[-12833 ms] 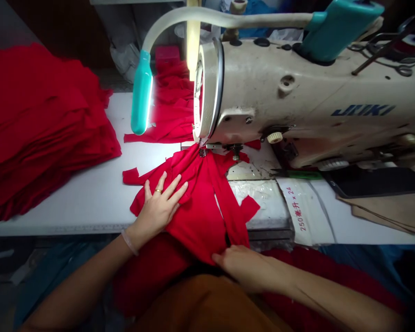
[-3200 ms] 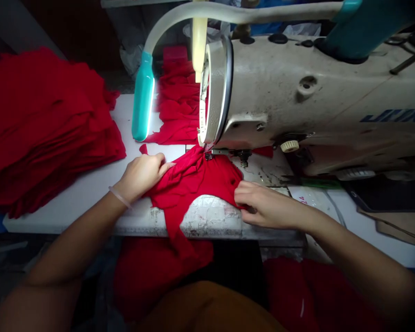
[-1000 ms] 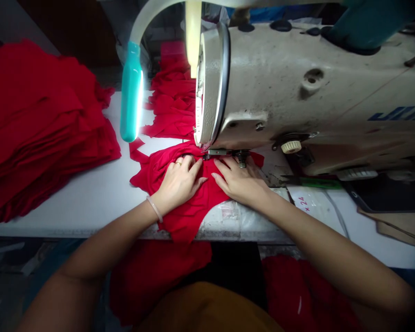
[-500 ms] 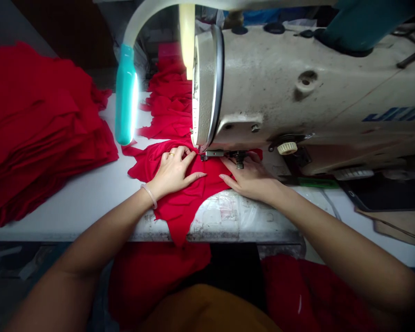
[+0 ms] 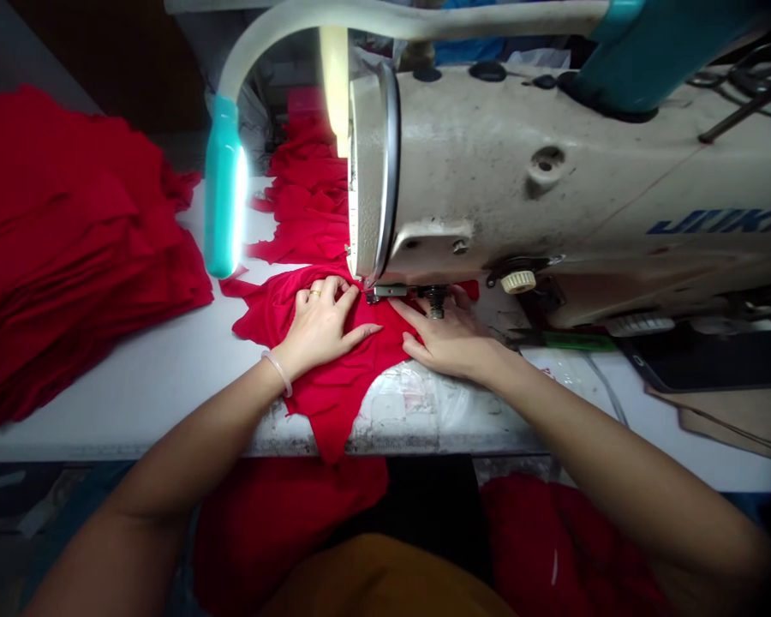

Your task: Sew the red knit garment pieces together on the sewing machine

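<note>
A long white desk [image 5: 122, 411] runs across the scene, and a cream Juki sewing machine head [image 5: 520, 171] takes up most of its right side, its paint worn and speckled. A teal gooseneck lamp [image 5: 223, 210] curves over from the right and hangs just left of the machine's end, shining onto the work. At the far left, a tall, loose pile of red cloth [image 5: 70, 231] sits on the desk, while more red cloth [image 5: 301, 206] lies bunched on the far side of the machine. Further red cloth [image 5: 283, 531] fills the person's lap near the desk's edge.

The main red knit piece [image 5: 334, 403] lies directly in front of the machine, its far edge reaching the presser foot [image 5: 435, 300] and its near point hanging just over the desk's edge. Both hands rest open on it — neither is clenched or gripping. The left hand [image 5: 318, 326], with a ring [image 5: 314, 293] and a pale bangle [image 5: 277, 373], lies spread left of the foot, fingers slightly bunching the cloth. The right hand [image 5: 446, 338] lies flat, its fingers just beside the foot. To the right, a green-handled tool [image 5: 578, 341] and a dark phone [image 5: 707, 360] lie on the desk — the phone on brown card.
</note>
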Demonstrator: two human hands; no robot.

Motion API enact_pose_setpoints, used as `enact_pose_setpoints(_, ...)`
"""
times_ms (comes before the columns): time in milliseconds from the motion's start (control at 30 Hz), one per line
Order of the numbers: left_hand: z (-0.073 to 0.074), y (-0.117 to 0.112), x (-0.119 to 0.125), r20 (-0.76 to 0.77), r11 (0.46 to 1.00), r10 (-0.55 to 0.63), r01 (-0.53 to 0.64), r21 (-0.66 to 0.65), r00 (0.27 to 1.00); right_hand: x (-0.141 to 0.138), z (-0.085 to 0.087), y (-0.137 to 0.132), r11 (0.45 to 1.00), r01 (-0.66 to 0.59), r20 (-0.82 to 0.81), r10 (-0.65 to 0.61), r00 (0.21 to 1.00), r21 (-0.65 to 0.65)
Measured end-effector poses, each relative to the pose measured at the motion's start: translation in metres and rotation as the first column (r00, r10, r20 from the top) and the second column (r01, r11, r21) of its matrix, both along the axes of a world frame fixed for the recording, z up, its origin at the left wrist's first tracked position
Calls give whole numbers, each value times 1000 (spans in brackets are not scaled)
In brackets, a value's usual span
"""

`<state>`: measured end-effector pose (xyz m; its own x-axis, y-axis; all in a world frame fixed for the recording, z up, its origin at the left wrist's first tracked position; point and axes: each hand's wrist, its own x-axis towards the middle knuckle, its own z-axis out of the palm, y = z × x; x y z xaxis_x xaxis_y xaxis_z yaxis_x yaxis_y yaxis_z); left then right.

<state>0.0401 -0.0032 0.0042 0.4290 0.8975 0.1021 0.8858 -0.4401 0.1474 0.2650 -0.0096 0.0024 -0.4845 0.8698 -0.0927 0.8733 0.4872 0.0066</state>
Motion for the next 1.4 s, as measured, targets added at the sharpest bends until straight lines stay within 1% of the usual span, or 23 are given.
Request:
enact_pose_setpoints(167, 0, 0, 0, -2, 1000, -3, 3, -3, 1000, -2, 6, -3, 999, 17, 33, -16, 999, -36)
enact_pose_setpoints(333, 0, 0, 0, -10, 1000, -1, 1, 9, 1000, -5, 11, -6, 999, 20, 61, -18, 998, -32)
enact_pose_setpoints(467, -1, 0, 0, 7, 1000, -3, 3, 7, 1000, -6, 10, -6, 998, 38, 57, -35, 998, -43)
enact_pose_setpoints(633, 0, 1, -1, 20, 1000, -5, 5, 9, 1000, -6, 6, -6, 999, 46, 38, -45, 998, -24)
enact_pose_setpoints(767, -2, 1, -1, 1, 1000, -6, 6, 17, 1000, -6, 6, -7, 999, 43, 37, -42, 998, -22)
enact_pose_setpoints(867, -4, 5, -1, -5, 1000, -17, 17, 15, 1000, -7, 7, -6, 998, 56, 38, -55, 998, -29)
enact_pose_setpoints(933, 0, 7, -2, -4, 1000, -23, 23, 5, 1000, -7, 6, -7, 997, 70, 33, -69, 997, -28)
enact_pose_setpoints(1000, 8, 2, -3, 12, 1000, -25, 25, 0, 1000, -6, 5, -12, 997, 78, 13, -78, 997, -13)
enact_pose_setpoints(1067, 19, -19, -5, 87, 1000, -14, 12, 15, 996, -3, 3, -26, 996, 66, -50, -63, 997, 62)
enact_pose_setpoints(1100, 23, -36, -7, 146, 1000, -27, 25, 18, 989, 0, 2, -35, 991, 53, -102, -40, 994, 124)
enact_pose_setpoints(1133, 23, -57, -9, 222, 998, -57, 54, 21, 973, 3, 0, -47, 980, 39, -167, -6, 986, 197)
enact_pose_setpoints(1167, 19, -81, -11, 286, 991, -124, 133, -13, 950, 6, -1, -59, 963, 29, -238, 37, 970, 269)
enact_pose_setpoints(1200, 11, -106, -15, 327, 944, -293, 326, -49, 898, 10, -4, -71, 945, 24, -304, 81, 949, 326)
enact_pose_setpoints(1233, -1, -130, -19, 341, 835, -486, 543, -93, 805, 12, -7, -82, 931, 19, -359, 122, 925, 366)
enact_pose_setpoints(1267, -16, -151, -25, 335, 741, -587, 656, -146, 737, 15, -11, -91, 919, 16, -398, 155, 904, 393)
enact_pose_setpoints(1300, -32, -167, -32, 301, 717, -595, 661, -220, 746, 16, -16, -98, 911, 16, -425, 177, 888, 413)
enact_pose_setpoints(1333, -49, -177, -40, 247, 732, -548, 601, -321, 799, 17, -21, -103, 905, 24, -443, 185, 877, 425)
enact_pose_setpoints(1367, -63, -181, -48, 206, 753, -475, 516, -408, 856, 18, -26, -106, 899, 41, -459, 183, 870, 436)
enact_pose_setpoints(1400, -74, -180, -56, 169, 784, -375, 410, -466, 911, 18, -30, -108, 891, 66, -476, 176, 862, 449)
